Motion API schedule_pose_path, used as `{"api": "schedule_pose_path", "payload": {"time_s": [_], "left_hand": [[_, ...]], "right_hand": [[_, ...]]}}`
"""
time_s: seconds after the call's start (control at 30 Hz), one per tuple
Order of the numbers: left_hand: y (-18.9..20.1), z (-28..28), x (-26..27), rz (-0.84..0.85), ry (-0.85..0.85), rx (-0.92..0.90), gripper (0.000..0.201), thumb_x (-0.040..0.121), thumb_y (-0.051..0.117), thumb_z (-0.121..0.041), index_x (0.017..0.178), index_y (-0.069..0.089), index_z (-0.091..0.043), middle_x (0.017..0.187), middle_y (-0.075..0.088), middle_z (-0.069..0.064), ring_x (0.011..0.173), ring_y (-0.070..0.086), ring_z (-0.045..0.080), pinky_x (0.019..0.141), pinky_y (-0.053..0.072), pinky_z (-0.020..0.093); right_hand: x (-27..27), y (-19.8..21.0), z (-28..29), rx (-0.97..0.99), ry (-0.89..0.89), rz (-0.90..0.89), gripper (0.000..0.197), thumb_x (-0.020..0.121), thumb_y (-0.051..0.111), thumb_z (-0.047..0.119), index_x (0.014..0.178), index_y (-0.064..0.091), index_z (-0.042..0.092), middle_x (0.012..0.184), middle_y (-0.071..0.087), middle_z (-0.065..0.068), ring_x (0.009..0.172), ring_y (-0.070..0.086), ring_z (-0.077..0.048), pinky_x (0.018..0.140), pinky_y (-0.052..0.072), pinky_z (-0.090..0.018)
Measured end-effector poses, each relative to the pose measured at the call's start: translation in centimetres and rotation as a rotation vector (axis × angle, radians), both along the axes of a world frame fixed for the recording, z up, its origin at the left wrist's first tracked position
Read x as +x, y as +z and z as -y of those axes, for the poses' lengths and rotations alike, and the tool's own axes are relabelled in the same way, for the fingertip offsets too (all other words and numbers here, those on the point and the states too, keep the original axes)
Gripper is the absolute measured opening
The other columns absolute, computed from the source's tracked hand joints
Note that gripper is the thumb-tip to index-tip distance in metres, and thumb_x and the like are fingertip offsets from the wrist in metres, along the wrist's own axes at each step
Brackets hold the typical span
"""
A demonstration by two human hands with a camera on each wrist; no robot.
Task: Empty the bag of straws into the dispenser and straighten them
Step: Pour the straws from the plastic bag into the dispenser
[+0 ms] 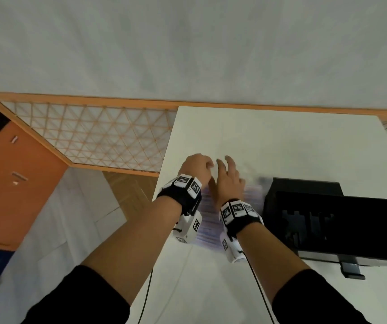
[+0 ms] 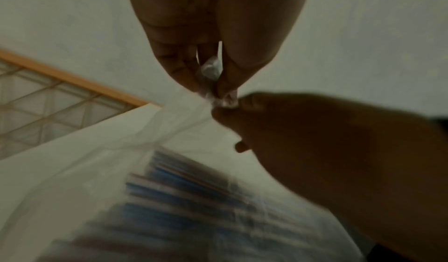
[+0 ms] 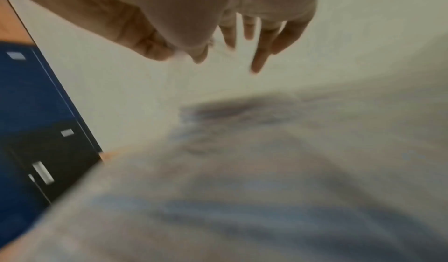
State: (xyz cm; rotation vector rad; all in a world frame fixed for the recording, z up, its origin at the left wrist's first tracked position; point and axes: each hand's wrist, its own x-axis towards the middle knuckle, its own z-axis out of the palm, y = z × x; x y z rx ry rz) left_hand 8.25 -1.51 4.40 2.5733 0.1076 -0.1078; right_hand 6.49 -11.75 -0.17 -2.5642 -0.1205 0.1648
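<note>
A clear plastic bag (image 1: 207, 219) full of blue and purple striped straws (image 2: 181, 189) lies on the white table (image 1: 281, 141), blurred by motion. My left hand (image 1: 198, 168) pinches the bag's twisted neck (image 2: 211, 71) between thumb and fingers. My right hand (image 1: 228, 176) meets it from the right and pinches the same neck with thumb and index finger (image 2: 232, 105), its other fingers (image 3: 258, 61) spread straight. The black dispenser (image 1: 328, 220) stands just right of the bag with its lid up. Both wrists hide much of the bag in the head view.
The table's left edge (image 1: 164, 183) runs close to my left wrist, with floor below it. A wooden lattice screen (image 1: 94, 136) stands behind the table to the left. Bare white tabletop stretches beyond my hands.
</note>
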Motion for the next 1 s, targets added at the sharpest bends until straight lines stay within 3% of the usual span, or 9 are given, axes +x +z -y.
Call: {"api": "schedule_pose_path", "payload": {"time_s": [0.1, 0.23, 0.37, 0.47, 0.57, 0.63, 0.73, 0.9, 1.0], "left_hand": [[2.7, 0.7, -0.1, 0.130, -0.009, 0.030, 0.027, 0.089, 0.045, -0.003, 0.099, 0.070, -0.006, 0.103, 0.065, 0.014, 0.096, 0.060, 0.031, 0.078, 0.047, 0.033], [5.8, 1.0, -0.4, 0.277, 0.009, -0.009, 0.028, 0.087, 0.046, -0.003, 0.094, 0.072, -0.006, 0.101, 0.066, 0.012, 0.093, 0.061, 0.029, 0.081, 0.049, 0.036], [8.5, 1.0, -1.8, 0.465, -0.005, -0.082, 0.024, 0.085, 0.051, -0.001, 0.090, 0.074, -0.006, 0.094, 0.069, 0.012, 0.086, 0.063, 0.025, 0.077, 0.050, 0.033], [10.5, 0.6, -2.7, 0.634, -0.020, -0.101, 0.020, 0.082, 0.056, 0.000, 0.084, 0.075, -0.005, 0.087, 0.071, 0.011, 0.082, 0.065, 0.024, 0.076, 0.049, 0.026], [12.0, -0.2, -3.2, 0.746, 0.013, -0.146, 0.019, 0.076, 0.058, 0.004, 0.078, 0.075, -0.005, 0.082, 0.071, 0.011, 0.072, 0.063, 0.017, 0.068, 0.040, 0.007], [12.4, -0.7, -3.7, 0.768, 0.039, -0.157, 0.019, 0.077, 0.059, 0.004, 0.078, 0.075, -0.005, 0.082, 0.072, 0.009, 0.069, 0.059, 0.011, 0.067, 0.038, 0.000], [12.3, -0.8, -4.6, 0.804, 0.050, -0.156, 0.019, 0.077, 0.059, 0.005, 0.080, 0.076, -0.005, 0.081, 0.072, 0.007, 0.066, 0.055, 0.006, 0.067, 0.037, -0.002], [11.5, -0.1, -5.6, 0.808, 0.058, -0.181, 0.020, 0.076, 0.059, 0.005, 0.080, 0.076, -0.005, 0.079, 0.071, 0.011, 0.070, 0.063, 0.018, 0.066, 0.044, 0.013], [10.7, 0.1, -6.6, 0.791, 0.064, -0.206, 0.018, 0.078, 0.061, 0.008, 0.081, 0.075, -0.002, 0.081, 0.071, 0.012, 0.071, 0.061, 0.011, 0.068, 0.040, 0.001]], "right_hand": [[0.7, 3.9, -0.9, 0.326, 0.043, 0.069, 0.057, 0.087, 0.047, 0.004, 0.141, 0.031, 0.015, 0.145, 0.035, -0.009, 0.110, 0.056, -0.032, 0.093, 0.045, -0.039], [1.6, 7.5, -0.3, 0.435, 0.042, 0.109, 0.033, 0.088, 0.043, 0.001, 0.120, 0.051, 0.004, 0.110, 0.065, -0.018, 0.098, 0.061, -0.033, 0.076, 0.045, -0.031], [2.0, 10.6, 0.9, 0.353, 0.123, 0.227, 0.018, 0.089, 0.044, 0.004, 0.098, 0.059, -0.002, 0.094, 0.066, -0.021, 0.086, 0.061, -0.035, 0.074, 0.049, -0.036], [2.3, 12.9, 2.5, 0.342, 0.119, 0.242, 0.021, 0.088, 0.044, 0.008, 0.087, 0.061, -0.005, 0.084, 0.065, -0.023, 0.080, 0.062, -0.037, 0.073, 0.052, -0.044], [2.5, 15.0, 5.1, 0.211, 0.077, 0.289, 0.023, 0.089, 0.044, 0.012, 0.089, 0.063, 0.000, 0.076, 0.060, -0.015, 0.073, 0.055, -0.031, 0.064, 0.042, -0.031], [2.8, 16.2, 7.1, 0.157, 0.025, 0.330, 0.025, 0.089, 0.044, 0.012, 0.092, 0.065, -0.002, 0.080, 0.063, -0.019, 0.077, 0.056, -0.033, 0.065, 0.042, -0.031], [3.1, 17.6, 10.4, 0.107, -0.024, 0.346, 0.028, 0.090, 0.044, 0.013, 0.097, 0.066, -0.002, 0.090, 0.067, -0.022, 0.087, 0.059, -0.034, 0.072, 0.042, -0.030], [2.2, 18.6, 14.2, 0.018, -0.039, 0.328, 0.031, 0.090, 0.041, 0.015, 0.081, 0.065, -0.002, 0.078, 0.067, -0.020, 0.069, 0.051, -0.030, 0.068, 0.042, -0.028], [0.8, 19.1, 15.6, -0.005, -0.014, 0.364, 0.030, 0.086, 0.043, 0.015, 0.072, 0.064, -0.001, 0.069, 0.065, -0.020, 0.064, 0.053, -0.034, 0.068, 0.051, -0.035]]}}
